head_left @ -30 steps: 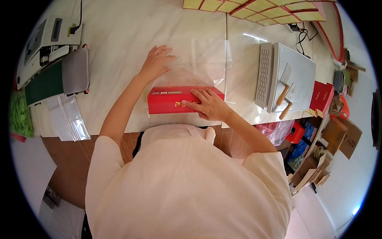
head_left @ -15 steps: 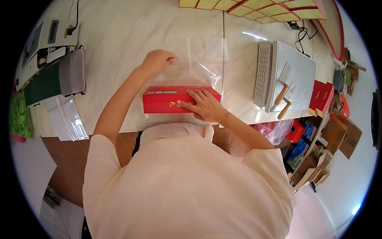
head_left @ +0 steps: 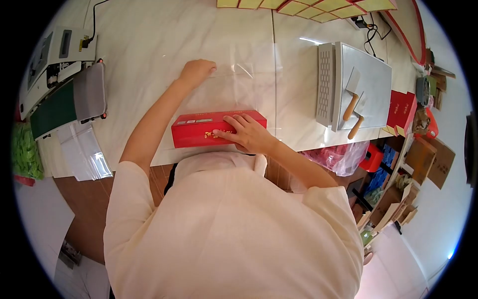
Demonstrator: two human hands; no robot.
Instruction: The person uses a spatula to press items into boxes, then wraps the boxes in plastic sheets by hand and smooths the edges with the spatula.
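Observation:
A long red gift box (head_left: pixel 191 134) with gold lettering lies near the table's front edge, its left end angled slightly toward my body. My right hand (head_left: pixel 250 133) grips it from the right, with fingers over the upper edge and the thumb against the lettered front face. Beyond the box a sheet of clear plastic film (head_left: pixel 244 82) is spread on the tabletop; whether it is a bag I cannot tell. At the film's left side my left hand (head_left: pixel 198 73) is closed in a pinch, apparently on its edge. Its fingertips are mostly hidden.
To the right, two wooden-handled scrapers (head_left: pixel 354 107) lie on a grey metal box (head_left: pixel 368 82). Left stands a machine with a green conveyor belt (head_left: pixel 57 109), beside several clear bags (head_left: pixel 84 152). A gridded yellow-and-red tray (head_left: pixel 308 9) sits at the back; a red carton (head_left: pixel 401 112) is far right.
My view has shifted slightly. The red box, still under my right hand, has come a little toward my body and left, and tilted slightly. My left hand stays by the film.

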